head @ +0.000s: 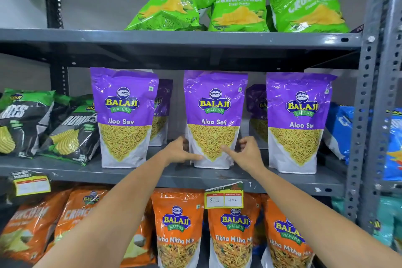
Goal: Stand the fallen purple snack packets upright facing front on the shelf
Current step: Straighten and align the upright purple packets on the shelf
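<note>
As gripped: packet (pixel 214 119) between fingers (pixel 196 156).

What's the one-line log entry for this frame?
phase: squaring middle packet | left hand: on its lower left edge | right hand: on its lower right edge | front purple packets: three upright, facing front

The three front packets (pixel 214 119) are purple above and white below, with yellow strands printed in a downward wedge and a yellow-on-blue logo. The shelf (pixel 174 39) is grey metal. Green bags (pixel 238 12) sit above, orange packets (pixel 177 228) below, black-and-green bags (pixel 71 132) leftward, and blue ones (pixel 339 128), perhaps with orange print, rightward.
</note>
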